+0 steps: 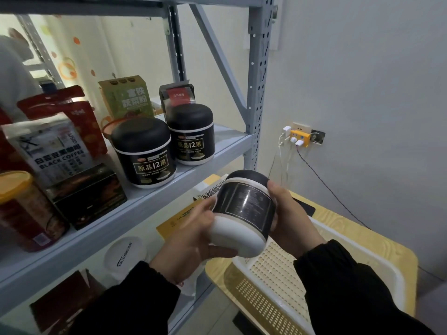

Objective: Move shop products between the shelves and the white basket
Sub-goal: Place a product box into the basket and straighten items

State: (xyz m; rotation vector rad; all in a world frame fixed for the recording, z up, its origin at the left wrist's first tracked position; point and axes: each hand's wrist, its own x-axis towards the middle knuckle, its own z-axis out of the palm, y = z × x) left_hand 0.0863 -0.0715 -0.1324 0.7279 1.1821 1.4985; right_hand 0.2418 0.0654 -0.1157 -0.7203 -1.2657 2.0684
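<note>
Holding a slick jar over the gap between basket and shelf

Both my hands are wrapped round the black-labelled round plastic jar with a white base and a black domed lid (244, 211). My left hand (193, 238) curls under the white base at seven o'clock. My right hand (290, 213) clasps the side at three o'clock. The jar is off every surface, tilted with its lid towards twelve o'clock.

The label is glossy, so I judge a loose palm could let it slide. A drop from here would land on the white perforated plastic basket (278, 269) at five o'clock, which sits on the yellow wood-grain table (358, 226). It could also hit the flat yellow cardboard box (176, 218) on the lower shelf at nine o'clock.

If the jar is bound for the pale grey metal shelf board (217, 151) at eleven o'clock, the risk is crowding. Two matching black-lidded jars (145, 153) already stand there, just beside each other. The bare strip lies between them and the front lip. A careless set-down could knock the nearer jar or leave mine overhanging the edge.

Further back at eleven o'clock, a green cardboard carton (125, 97) stands behind them, so a shoved jar might topple it.
</note>
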